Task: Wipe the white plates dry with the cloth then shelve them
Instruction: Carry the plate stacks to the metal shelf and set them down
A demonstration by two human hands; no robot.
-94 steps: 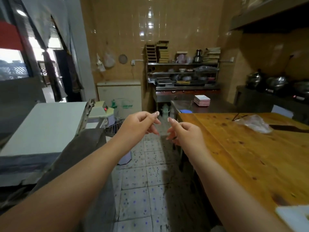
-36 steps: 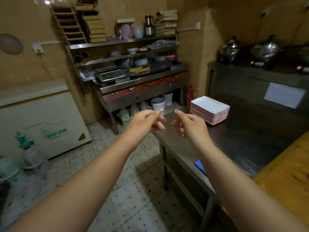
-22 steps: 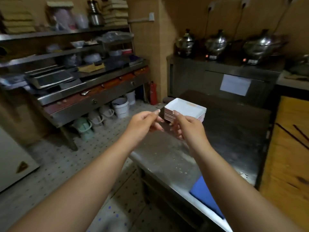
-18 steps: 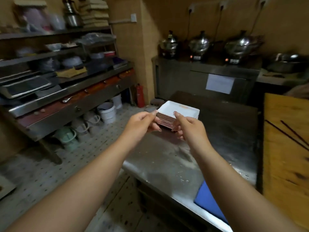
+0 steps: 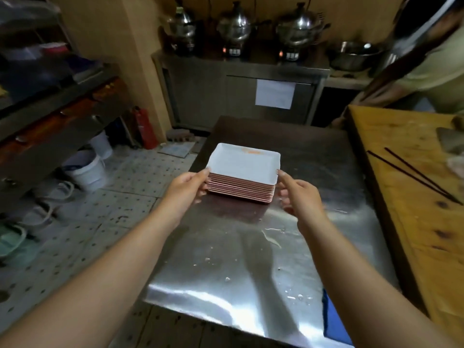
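A stack of square white plates (image 5: 244, 163) with reddish-brown undersides stands on the steel table (image 5: 238, 280), toward its far left. My left hand (image 5: 187, 190) grips the stack's near left corner, thumb on the top plate's rim. At the near right corner my right hand (image 5: 297, 195) holds the stack, one fingertip on the top rim and the other fingers curled against the side. A blue cloth (image 5: 334, 320) lies at the table's near right edge, partly behind my right forearm.
A wooden table (image 5: 411, 197) with two dark chopsticks (image 5: 411, 175) adjoins on the right. Another person (image 5: 431, 59) stands at the far right. Steel pots (image 5: 234, 26) line the back counter. Buckets (image 5: 86, 169) and a red fire extinguisher (image 5: 143, 128) stand on the floor beneath the left shelving.
I have walked up to the steel table. Both hands, held empty in front of me before, have spread apart and taken hold of the plate stack's near corners.
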